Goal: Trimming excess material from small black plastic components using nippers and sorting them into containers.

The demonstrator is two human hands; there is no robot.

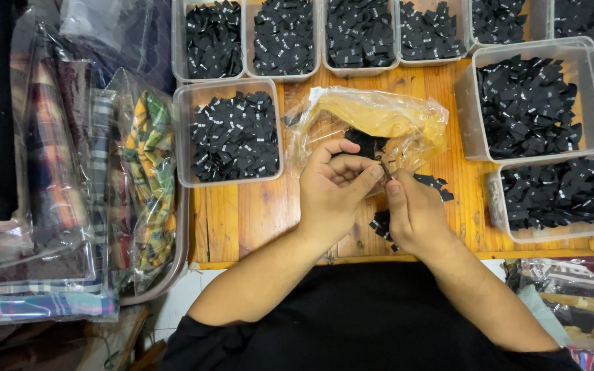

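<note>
A wooden table [256,220] is carrying clear plastic tubs [232,134] filled with black folded labels. At its left edge, bagged plaid fabric [149,178] is lying stacked. A crumpled clear plastic bag [379,124] is sitting at centre, just beyond the hands. The left hand [335,196] and right hand [414,213] are meeting fingertip to fingertip, both pinching narrowly on one small item [385,170], too small to identify. Loose black labels [381,223] are lying beside and partly under the right hand.

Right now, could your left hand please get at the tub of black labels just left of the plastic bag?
Probably yes: the left hand is beside that tub, whose top is open.
</note>
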